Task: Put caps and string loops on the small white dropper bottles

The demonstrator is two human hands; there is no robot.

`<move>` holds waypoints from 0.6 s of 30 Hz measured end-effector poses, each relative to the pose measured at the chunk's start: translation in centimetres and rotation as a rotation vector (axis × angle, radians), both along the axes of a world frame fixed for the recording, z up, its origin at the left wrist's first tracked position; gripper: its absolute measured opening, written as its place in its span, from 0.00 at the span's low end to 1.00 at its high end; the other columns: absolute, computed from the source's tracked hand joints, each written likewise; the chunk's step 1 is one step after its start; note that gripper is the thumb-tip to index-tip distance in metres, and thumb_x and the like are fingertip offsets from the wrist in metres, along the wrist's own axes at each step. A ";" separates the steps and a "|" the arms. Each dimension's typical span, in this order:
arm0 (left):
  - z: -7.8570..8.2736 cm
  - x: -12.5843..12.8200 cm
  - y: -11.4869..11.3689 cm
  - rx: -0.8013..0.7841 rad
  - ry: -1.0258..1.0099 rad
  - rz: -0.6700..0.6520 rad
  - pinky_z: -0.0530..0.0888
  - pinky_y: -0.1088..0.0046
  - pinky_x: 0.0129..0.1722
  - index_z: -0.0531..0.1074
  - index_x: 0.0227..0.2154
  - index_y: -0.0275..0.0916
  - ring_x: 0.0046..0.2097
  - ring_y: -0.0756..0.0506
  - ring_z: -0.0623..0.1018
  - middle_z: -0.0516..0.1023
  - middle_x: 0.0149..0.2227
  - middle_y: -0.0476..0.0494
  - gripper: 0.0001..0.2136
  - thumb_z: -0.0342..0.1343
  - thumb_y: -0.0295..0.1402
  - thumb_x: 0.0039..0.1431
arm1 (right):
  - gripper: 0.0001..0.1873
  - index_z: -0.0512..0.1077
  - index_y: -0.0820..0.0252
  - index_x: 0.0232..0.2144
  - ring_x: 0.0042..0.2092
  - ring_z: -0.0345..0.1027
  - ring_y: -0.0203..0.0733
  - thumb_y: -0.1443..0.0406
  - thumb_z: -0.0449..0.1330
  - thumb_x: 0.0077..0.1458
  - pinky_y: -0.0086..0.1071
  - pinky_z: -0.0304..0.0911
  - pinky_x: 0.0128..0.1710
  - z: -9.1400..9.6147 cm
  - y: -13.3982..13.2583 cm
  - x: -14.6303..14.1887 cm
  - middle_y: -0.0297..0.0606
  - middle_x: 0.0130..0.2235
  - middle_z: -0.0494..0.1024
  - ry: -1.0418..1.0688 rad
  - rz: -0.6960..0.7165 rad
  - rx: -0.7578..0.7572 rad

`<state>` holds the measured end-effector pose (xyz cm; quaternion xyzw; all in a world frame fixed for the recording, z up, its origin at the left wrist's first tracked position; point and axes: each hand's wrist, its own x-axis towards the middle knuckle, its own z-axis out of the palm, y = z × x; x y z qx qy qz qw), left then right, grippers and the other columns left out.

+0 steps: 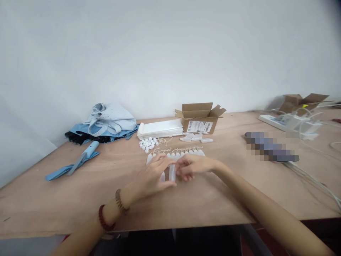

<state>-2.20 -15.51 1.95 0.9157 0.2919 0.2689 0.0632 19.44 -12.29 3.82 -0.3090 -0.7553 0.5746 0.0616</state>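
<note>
My left hand (156, 172) grips a small translucent plastic bottle (172, 173), its thumb at the near end and fingers at the far end. Close beside the bottle's right side, my right hand (190, 166) has its fingers curled in; what they hold, if anything, does not show. Another translucent piece (162, 176) lies partly hidden under my left hand. Just beyond both hands runs a row of small bottles (178, 155) with string loops at their far ends, partly covered by my fingers.
Behind the row are a pile of white caps (148, 144), loose translucent bottles (197, 137), a white stack (162, 128) and an open cardboard box (200, 124). Blue fabric (114, 117) and a folded blue umbrella (82, 158) lie left. A blurred-out object (270, 147) and a power strip (277, 122) are right.
</note>
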 end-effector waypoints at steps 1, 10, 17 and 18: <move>-0.1 -0.5 -0.6 -0.036 0.040 0.015 0.70 0.58 0.49 0.64 0.50 0.39 0.54 0.38 0.66 0.72 0.47 0.38 0.27 0.64 0.40 0.48 | 0.06 0.70 0.65 0.30 0.22 0.63 0.30 0.69 0.54 0.49 0.24 0.60 0.22 -0.2 -0.1 -0.1 0.32 0.22 0.71 -0.069 0.085 -0.010; 0.4 -1.5 -2.2 -0.156 0.158 0.046 0.70 0.59 0.47 0.68 0.47 0.41 0.51 0.38 0.69 0.71 0.46 0.39 0.23 0.63 0.43 0.48 | 0.07 0.71 0.65 0.32 0.24 0.60 0.30 0.67 0.55 0.50 0.22 0.55 0.21 -0.4 -0.5 -0.8 0.31 0.23 0.68 -0.231 0.140 0.082; -0.2 -1.7 -1.9 -0.086 0.128 0.028 0.68 0.56 0.50 0.66 0.48 0.39 0.53 0.37 0.67 0.73 0.46 0.39 0.23 0.60 0.43 0.51 | 0.10 0.72 0.66 0.33 0.23 0.58 0.30 0.71 0.52 0.49 0.24 0.56 0.24 -0.9 -0.5 -1.1 0.30 0.21 0.68 -0.131 0.027 0.139; -0.1 -1.9 -1.9 -0.082 0.130 0.032 0.68 0.56 0.50 0.66 0.48 0.39 0.53 0.37 0.67 0.73 0.47 0.39 0.23 0.61 0.44 0.51 | 0.11 0.73 0.66 0.33 0.23 0.58 0.30 0.72 0.52 0.49 0.24 0.55 0.24 -0.9 -0.6 -1.2 0.30 0.21 0.68 -0.125 0.016 0.153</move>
